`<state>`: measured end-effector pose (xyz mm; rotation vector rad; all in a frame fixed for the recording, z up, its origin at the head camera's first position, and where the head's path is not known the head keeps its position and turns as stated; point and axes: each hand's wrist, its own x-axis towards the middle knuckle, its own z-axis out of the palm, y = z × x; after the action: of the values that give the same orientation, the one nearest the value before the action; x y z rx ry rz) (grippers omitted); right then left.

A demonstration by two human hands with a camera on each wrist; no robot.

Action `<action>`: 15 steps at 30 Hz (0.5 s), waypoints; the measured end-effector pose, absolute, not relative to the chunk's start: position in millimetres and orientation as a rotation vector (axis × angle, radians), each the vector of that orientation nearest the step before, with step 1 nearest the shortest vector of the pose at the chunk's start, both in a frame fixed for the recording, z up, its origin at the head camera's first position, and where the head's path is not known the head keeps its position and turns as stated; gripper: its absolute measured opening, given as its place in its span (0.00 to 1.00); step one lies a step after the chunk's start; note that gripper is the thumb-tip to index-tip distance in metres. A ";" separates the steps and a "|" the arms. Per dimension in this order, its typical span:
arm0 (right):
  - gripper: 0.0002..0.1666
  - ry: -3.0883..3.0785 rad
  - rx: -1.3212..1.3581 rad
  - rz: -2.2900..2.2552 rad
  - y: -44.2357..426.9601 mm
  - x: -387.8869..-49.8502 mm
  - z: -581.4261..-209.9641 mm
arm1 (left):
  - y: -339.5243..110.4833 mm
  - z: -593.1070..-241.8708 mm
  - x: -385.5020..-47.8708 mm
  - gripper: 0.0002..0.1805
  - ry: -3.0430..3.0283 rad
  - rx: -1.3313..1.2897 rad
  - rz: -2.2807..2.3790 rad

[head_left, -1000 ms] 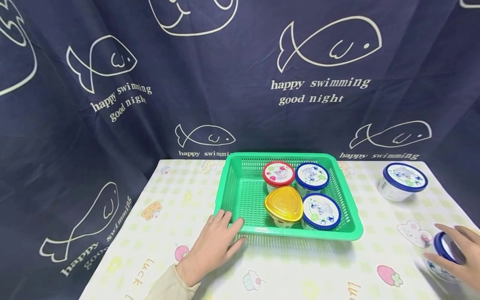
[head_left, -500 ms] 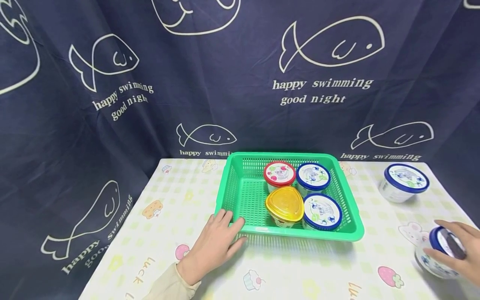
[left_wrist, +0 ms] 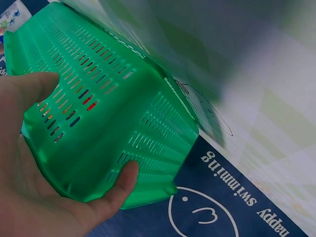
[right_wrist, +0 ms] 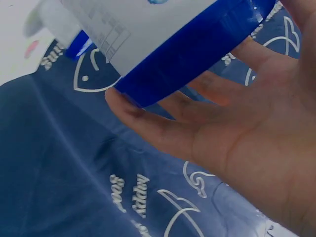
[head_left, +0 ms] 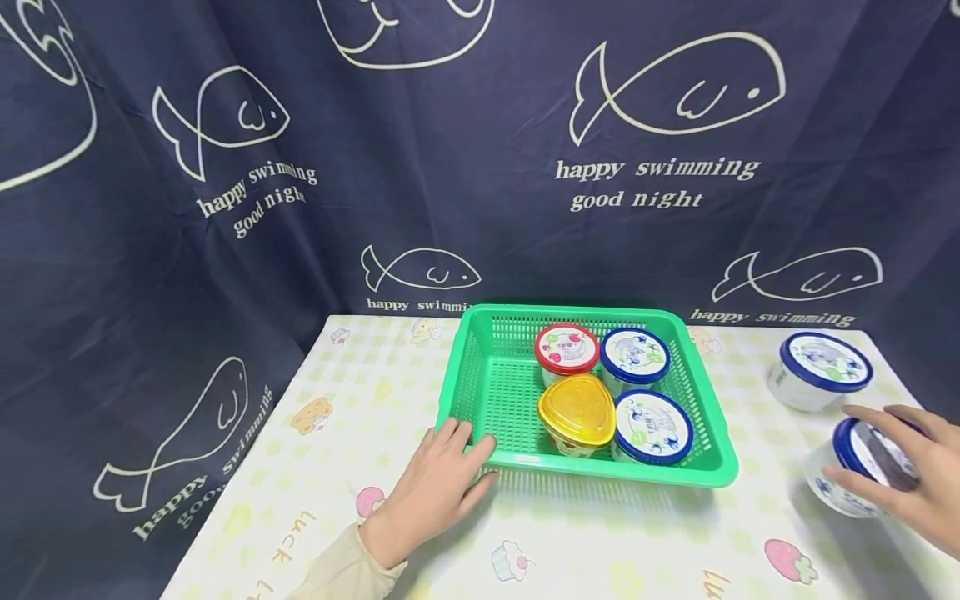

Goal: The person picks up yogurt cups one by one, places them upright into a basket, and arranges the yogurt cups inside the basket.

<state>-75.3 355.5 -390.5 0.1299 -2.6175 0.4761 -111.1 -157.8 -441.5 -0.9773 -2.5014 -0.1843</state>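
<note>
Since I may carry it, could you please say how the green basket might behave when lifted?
The green basket looks like slotted plastic, so probably light and fairly stiff. Its four tubs leave its left part bare, so its right end may feel heavier. That bare part also gives them room, so they might slide if it tilts.

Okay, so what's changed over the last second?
The right hand has moved the blue-lidded tub leftward and farther from the person, towards the green basket. The left hand, basket, its four tubs and the far tub stayed put.
</note>
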 end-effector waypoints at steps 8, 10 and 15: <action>0.56 -2.526 0.253 0.426 343.5 -83.4 -369.8 | -156.7 -439.5 -110.6 0.16 -2.515 -0.982 -0.163; 0.56 -2.499 0.289 0.408 340.6 -85.6 -365.2 | -156.9 -439.5 -110.6 0.16 -2.517 -0.981 -0.162; 0.57 -2.472 0.322 0.365 331.3 -89.7 -354.6 | -157.5 -439.6 -110.7 0.15 -2.526 -0.974 -0.160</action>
<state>-89.7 331.3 -354.6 0.3219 -2.4723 0.3648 -110.7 -157.5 -439.6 -0.9745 -2.5258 -0.1599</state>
